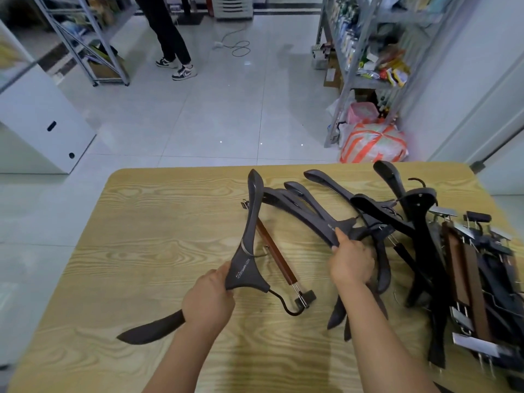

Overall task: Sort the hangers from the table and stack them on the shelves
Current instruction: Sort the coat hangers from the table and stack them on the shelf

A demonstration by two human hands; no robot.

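- On the wooden table (141,236), around 7 o'clock, the left hand (208,296) is clamped round the middle of a dark grey hanger (251,217).
- At 5 o'clock the right hand (351,259) has its fingers curled over a bunch of grey hangers (309,205).
- A brown clip hanger (276,255) lies flat, partly under the held one.
- The clip-hanger pile (467,265) sits at 4 o'clock.
- The metal shelves (354,80) are off at 1 o'clock.

Person's legs (170,32) far bkgd, striped bag (374,143) on floor (226,114)
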